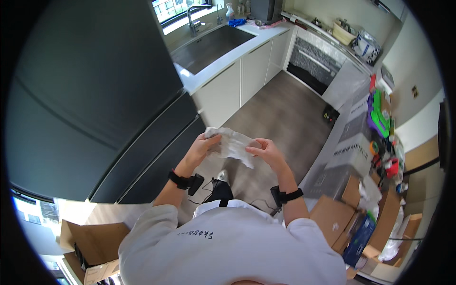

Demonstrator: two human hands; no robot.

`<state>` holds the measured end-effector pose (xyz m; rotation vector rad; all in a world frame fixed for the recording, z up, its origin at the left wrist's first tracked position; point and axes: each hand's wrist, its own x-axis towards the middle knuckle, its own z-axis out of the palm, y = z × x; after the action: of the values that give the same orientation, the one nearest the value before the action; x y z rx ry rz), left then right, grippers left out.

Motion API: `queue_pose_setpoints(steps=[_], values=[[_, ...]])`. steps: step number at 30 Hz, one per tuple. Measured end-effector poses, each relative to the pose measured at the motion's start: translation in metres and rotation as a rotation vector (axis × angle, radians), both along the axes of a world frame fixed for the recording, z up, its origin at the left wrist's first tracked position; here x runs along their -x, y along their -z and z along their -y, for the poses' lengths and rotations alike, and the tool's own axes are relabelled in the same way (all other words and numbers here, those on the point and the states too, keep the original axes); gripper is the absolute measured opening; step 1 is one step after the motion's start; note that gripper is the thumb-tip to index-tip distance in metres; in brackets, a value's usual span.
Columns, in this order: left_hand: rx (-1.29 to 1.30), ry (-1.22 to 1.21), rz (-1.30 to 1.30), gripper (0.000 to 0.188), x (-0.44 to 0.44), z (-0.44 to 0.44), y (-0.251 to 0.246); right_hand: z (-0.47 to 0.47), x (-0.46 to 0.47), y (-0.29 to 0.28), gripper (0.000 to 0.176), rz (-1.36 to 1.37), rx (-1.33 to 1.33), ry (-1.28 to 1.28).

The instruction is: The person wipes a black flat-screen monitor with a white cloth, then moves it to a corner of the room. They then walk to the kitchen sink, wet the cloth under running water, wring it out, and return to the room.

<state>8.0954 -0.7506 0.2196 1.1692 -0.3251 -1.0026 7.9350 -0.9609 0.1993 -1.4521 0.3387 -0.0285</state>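
Note:
A crumpled, whitish, thin sheet [231, 144], cloth or wipe, is stretched between my two hands in front of my body, above the floor. My left hand [205, 148] pinches its left end, with the thumb on top. The upper right part of the sheet is between the thumb and fingers of my right hand [263, 149]. A loose corner hangs down just left of the right fingers. Both wrists wear black straps with small black boxes.
A tall dark refrigerator [96, 89] stands close on the left. Ahead is a white counter [199, 80] with a steel sink [217, 46]. Wrapped boxes [351, 153] and open cardboard cartons [331, 217] line the right side. Another open carton [96, 242] sits at the lower left.

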Motion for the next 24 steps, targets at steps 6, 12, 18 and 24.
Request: queue_pose_setpoints(steps=[6,12,18,24], values=[[0.094,-0.075,-0.111,0.022,-0.184,0.174,0.043,0.159,-0.194,0.025,0.017,0.177,-0.241,0.38],[0.293,-0.149,-0.21,0.024,-0.35,0.343,0.026,0.323,-0.391,0.004,0.022,0.237,0.071,0.463],[0.36,-0.47,-0.14,0.022,-0.497,0.427,0.022,0.466,-0.576,-0.022,0.017,0.036,0.262,0.113],[0.358,-0.868,-0.266,0.018,-0.584,0.449,0.06,0.566,-0.768,-0.06,0.016,0.038,0.463,-0.382]])
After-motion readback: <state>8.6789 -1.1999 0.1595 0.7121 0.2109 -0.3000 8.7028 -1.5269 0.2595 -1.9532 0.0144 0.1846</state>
